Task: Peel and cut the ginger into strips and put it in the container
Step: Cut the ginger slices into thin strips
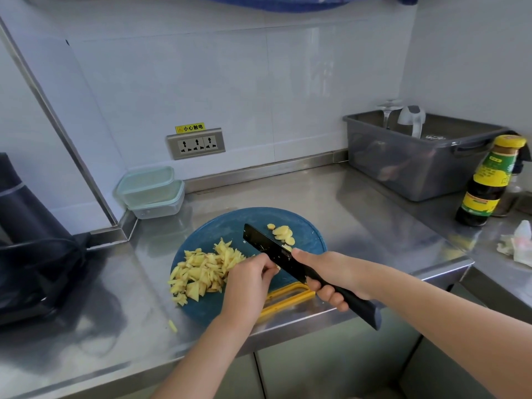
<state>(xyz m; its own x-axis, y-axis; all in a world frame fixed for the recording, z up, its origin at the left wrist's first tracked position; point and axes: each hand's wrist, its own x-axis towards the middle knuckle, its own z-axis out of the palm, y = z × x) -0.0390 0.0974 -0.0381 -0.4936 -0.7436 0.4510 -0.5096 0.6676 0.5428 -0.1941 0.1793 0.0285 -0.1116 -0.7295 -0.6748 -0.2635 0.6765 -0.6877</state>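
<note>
A round blue cutting board (305, 226) with a yellow handle lies on the steel counter. A pile of cut ginger strips (201, 269) covers its left side. Several ginger slices (283, 234) lie at its far right. My right hand (331, 277) grips the handle of a black knife (270, 249), whose blade slants across the board. My left hand (250, 275) has its fingers curled down on a small ginger piece right beside the blade; the piece is mostly hidden. Two stacked clear containers (151, 191) with pale green lids stand at the back left.
A grey plastic bin (417, 165) with glassware sits at the back right. A dark sauce bottle (486, 182) and a crumpled tissue (518, 246) are on the right. A black appliance with a cord (26, 254) fills the left. One stray ginger strip (172, 326) lies on the counter.
</note>
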